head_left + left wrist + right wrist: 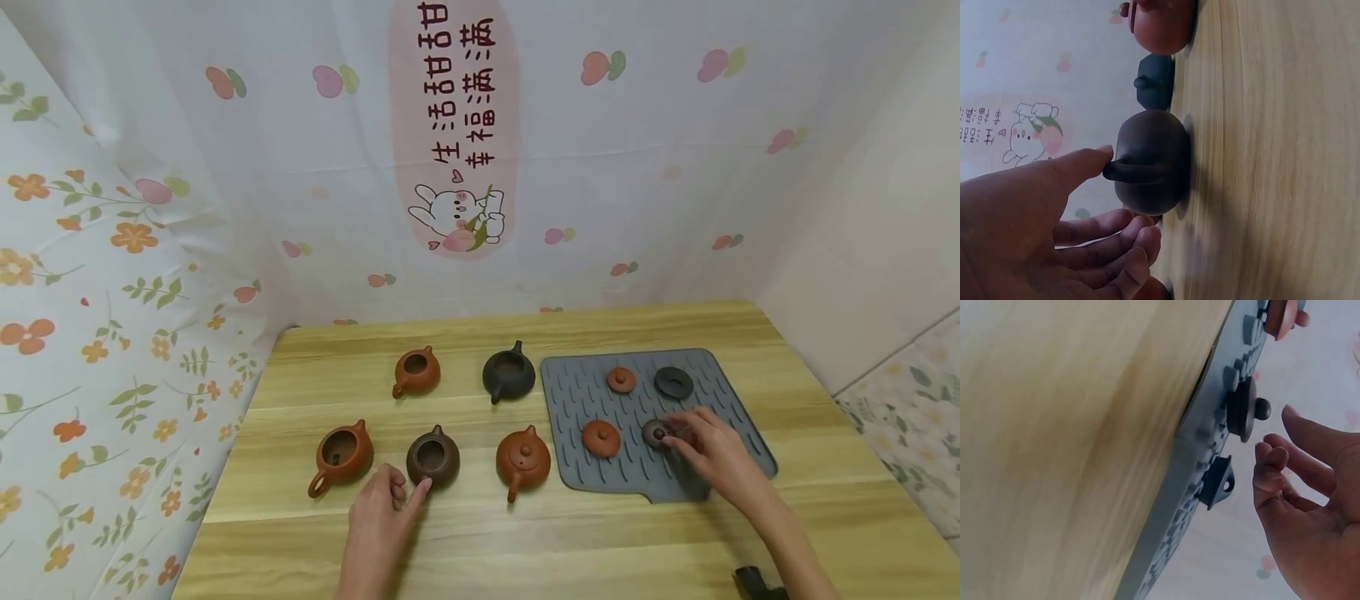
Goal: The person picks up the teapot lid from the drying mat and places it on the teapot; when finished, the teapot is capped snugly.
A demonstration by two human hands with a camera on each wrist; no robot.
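A dark brown teapot (pixel 446 460) stands lidless on the wooden table, its handle towards me. My left hand (pixel 377 507) is beside it; in the left wrist view the thumb touches the top of the handle (pixel 1138 172) and the relaxed fingers lie close to the body. Whether those fingers touch it I cannot tell. On the grey mat (pixel 573 467), a small dark brown lid (pixel 651 433) lies knob up. Over this lid is my right hand (pixel 712 450); the right wrist view shows its thumb and fingers a little apart from the knob (pixel 1262 409).
Open teapots stand around: an orange-brown one (pixel 357 454) at left, a smaller one (pixel 427 375) behind, a black one (pixel 521 380). Another reddish teapot (pixel 534 471) wears its lid. Two reddish lids (pixel 592 443) and a black lid (pixel 663 377) share the mat. A black object (pixel 750 582) is at the front edge.
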